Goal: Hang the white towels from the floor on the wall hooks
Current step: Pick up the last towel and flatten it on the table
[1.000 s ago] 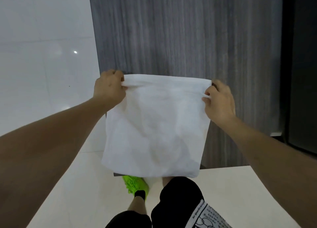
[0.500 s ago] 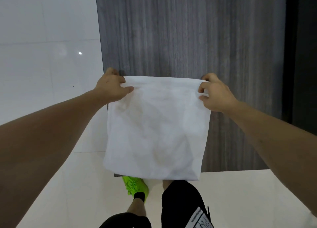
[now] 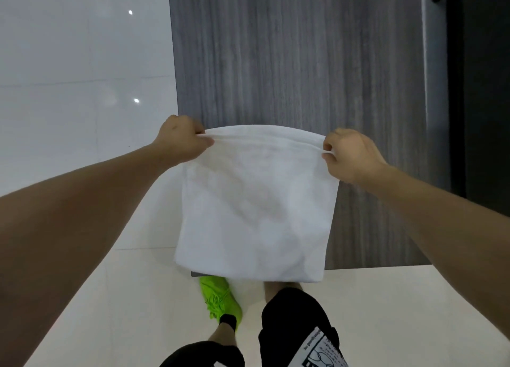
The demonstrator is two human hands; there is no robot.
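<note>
A white towel [image 3: 256, 209] hangs spread out in front of a grey wood-grain wall panel [image 3: 298, 63]. My left hand [image 3: 180, 140] pinches its top left corner, and my right hand [image 3: 352, 155] pinches its top right corner. The top edge bows slightly upward between the hands, and the rest of the cloth hangs flat down to shin height. No wall hook shows; the panel behind the towel is hidden.
Glossy white tiles [image 3: 82, 91] cover the wall to the left, and a dark opening [image 3: 485, 91] lies at the right. The floor [image 3: 400, 311] is pale tile. My green shoe [image 3: 219, 297] and black shorts [image 3: 295, 325] show below the towel.
Both hands have kept their hold on the towel's top corners. The top edge, straight before, now arches up a little, and the view has shifted slightly.
</note>
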